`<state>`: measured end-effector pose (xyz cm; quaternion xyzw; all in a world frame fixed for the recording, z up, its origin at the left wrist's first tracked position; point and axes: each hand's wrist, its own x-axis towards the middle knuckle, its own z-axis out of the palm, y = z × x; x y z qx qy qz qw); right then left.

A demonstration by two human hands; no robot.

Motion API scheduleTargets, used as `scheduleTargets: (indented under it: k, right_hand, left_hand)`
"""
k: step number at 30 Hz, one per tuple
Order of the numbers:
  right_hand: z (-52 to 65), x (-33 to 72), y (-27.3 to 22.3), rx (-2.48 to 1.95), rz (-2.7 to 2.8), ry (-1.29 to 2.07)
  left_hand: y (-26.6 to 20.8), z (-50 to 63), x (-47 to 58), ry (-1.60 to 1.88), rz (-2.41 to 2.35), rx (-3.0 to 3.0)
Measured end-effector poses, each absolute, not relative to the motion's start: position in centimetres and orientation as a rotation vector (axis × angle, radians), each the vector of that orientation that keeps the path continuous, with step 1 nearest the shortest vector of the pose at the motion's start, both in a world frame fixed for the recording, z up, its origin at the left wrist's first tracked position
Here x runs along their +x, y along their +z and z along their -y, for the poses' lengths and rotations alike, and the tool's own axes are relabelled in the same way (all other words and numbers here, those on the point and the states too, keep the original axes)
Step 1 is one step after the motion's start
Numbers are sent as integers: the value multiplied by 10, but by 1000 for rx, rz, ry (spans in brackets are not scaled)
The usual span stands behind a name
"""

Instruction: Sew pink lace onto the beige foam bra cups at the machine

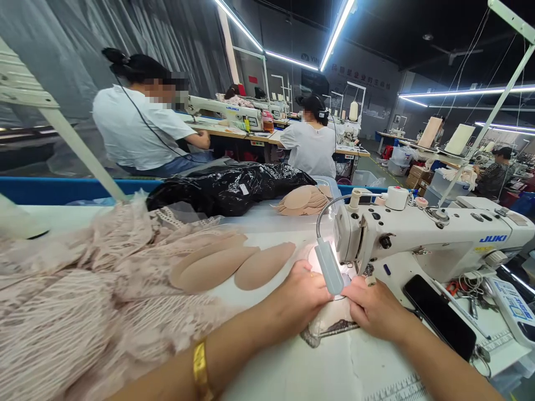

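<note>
Both my hands are at the needle area of a white sewing machine [422, 234]. My left hand [298, 295] lies left of the needle with its fingers curled together. My right hand [378, 306] is closed just right of it, fingertips close to the left ones. A grey lamp head [329, 267] on a bendable neck hides most of what the fingers press on; a bit of pale material shows between them. Below the hands is a beige patch with a worn dark edge [330, 326]. Several beige oval pads [265, 265] lie left of my left hand.
Pale pink lace fabric [71, 312] is heaped at left. Behind are a black plastic bag [234, 186] and a stack of beige pads [303, 199]. A phone [438, 317], keys and a white device [514, 309] lie at right. Co-workers [137, 122] sit at machines beyond.
</note>
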<state>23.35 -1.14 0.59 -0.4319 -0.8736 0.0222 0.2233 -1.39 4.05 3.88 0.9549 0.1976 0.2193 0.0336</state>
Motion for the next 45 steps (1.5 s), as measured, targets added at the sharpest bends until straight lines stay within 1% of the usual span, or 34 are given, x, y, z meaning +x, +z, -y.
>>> scheduleTargets:
  k: [4, 9, 15, 17, 19, 23, 25, 28, 31, 33, 36, 39, 41, 43, 45]
  right_hand:
    - [8, 231, 0, -1247, 2389, 31]
    - [5, 234, -4, -1229, 2379, -35]
    - [7, 243, -11, -1144, 2348, -31]
    - [7, 244, -15, -1123, 2332, -14]
    - [6, 244, -17, -1114, 2319, 8]
    - [6, 245, -17, -1116, 2316, 15]
    - [8, 244, -14, -1092, 2331, -16]
    - [18, 234, -3, -1008, 2389, -24]
    - [35, 206, 17, -966, 2432, 135]
    - [42, 177, 29, -951, 2437, 242]
    - [36, 130, 35, -873, 2452, 271]
    - [22, 95, 21, -965, 2456, 273]
    - [14, 83, 6, -1053, 2422, 340]
    - [8, 80, -8, -1017, 2327, 508]
    - [7, 84, -13, -1014, 2163, 747]
  left_hand:
    - [43, -53, -14, 533, -641, 2913]
    - [42, -56, -27, 510, -838, 2965]
    - [88, -19, -105, 481, -1340, 2862]
    - [97, 3, -132, 450, -1410, 2785]
    - [95, 24, -151, 379, -1394, 2719]
    - [72, 48, -159, 272, -1399, 2651]
    - [61, 49, -155, 343, -1478, 2646]
    - [53, 45, -151, 534, -1791, 2537]
    - [48, 41, -153, 537, -1981, 2385]
    - [43, 41, -152, 505, -1927, 2377]
    - [35, 47, -144, 535, -1824, 2409]
    - [33, 58, -132, 551, -1748, 2458]
    - [34, 65, -129, 556, -1737, 2484]
    - [36, 73, -128, 601, -1790, 2478]
    - [33, 81, -127, 647, -1751, 2502]
